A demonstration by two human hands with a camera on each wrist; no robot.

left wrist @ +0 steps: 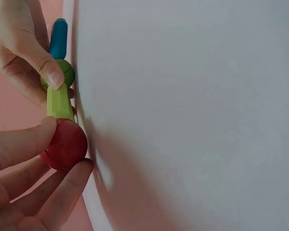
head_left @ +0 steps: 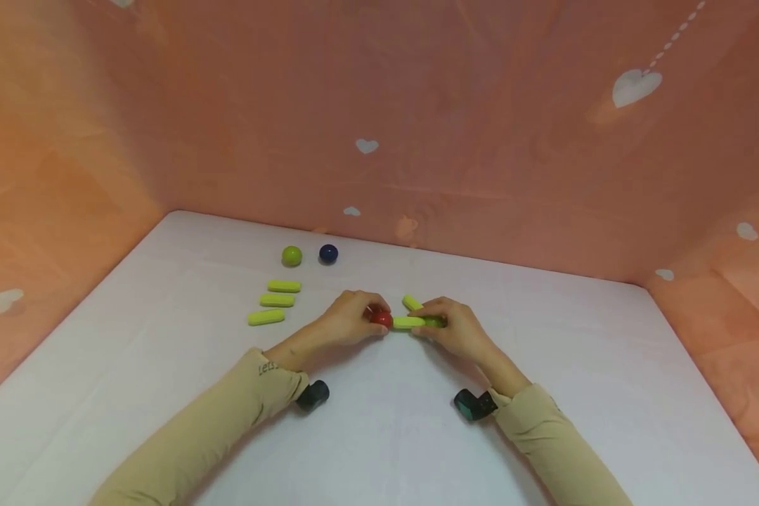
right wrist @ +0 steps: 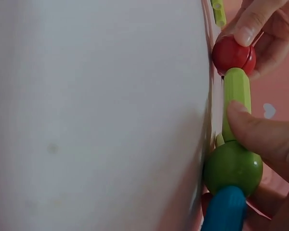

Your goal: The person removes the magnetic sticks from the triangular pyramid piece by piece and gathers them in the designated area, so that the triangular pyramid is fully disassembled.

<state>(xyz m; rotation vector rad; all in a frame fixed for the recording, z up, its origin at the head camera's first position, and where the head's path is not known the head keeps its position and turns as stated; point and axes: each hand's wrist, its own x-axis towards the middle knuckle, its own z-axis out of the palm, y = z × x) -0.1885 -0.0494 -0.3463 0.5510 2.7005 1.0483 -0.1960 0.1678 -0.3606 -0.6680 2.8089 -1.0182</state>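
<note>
Bare tabletop (head_left: pixel 386 436) before both hands

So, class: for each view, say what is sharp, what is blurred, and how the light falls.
Head view: soft even light, faint shadows, the red ball small but clear. Left wrist view: ball and green stick sharp, the white table smeared and featureless. Right wrist view: green ball glossy with glare, table blurred.

Between your left hand (head_left: pixel 352 320) and right hand (head_left: pixel 453 327) a stick (head_left: pixel 408 322) lies on the tabletop (head_left: pixel 379 429), ball (head_left: pixel 381 319) at its left end; three sticks (head_left: pixel 276 301) lie left, two balls (head_left: pixel 310 255) behind them.
</note>
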